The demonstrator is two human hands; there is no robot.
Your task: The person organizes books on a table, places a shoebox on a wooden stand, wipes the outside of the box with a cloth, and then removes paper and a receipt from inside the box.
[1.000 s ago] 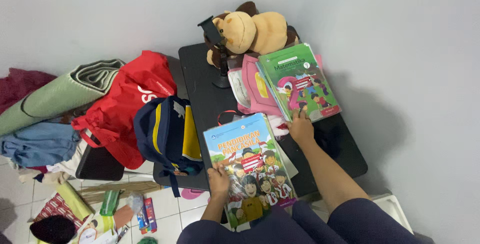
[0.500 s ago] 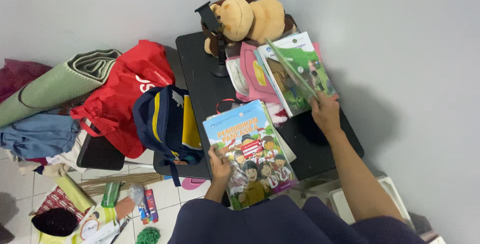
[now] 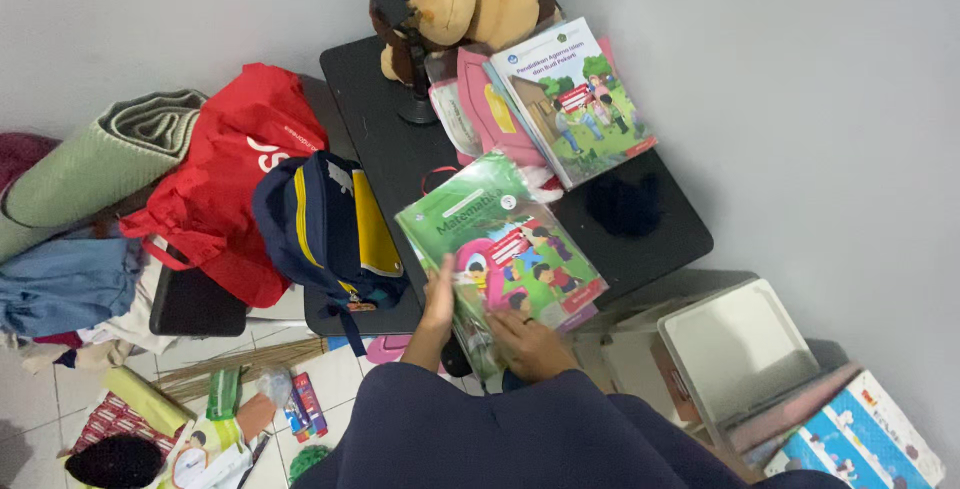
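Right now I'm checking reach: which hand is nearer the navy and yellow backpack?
Left. The left hand grips the green book's edge beside the backpack; the right hand lies farther away.
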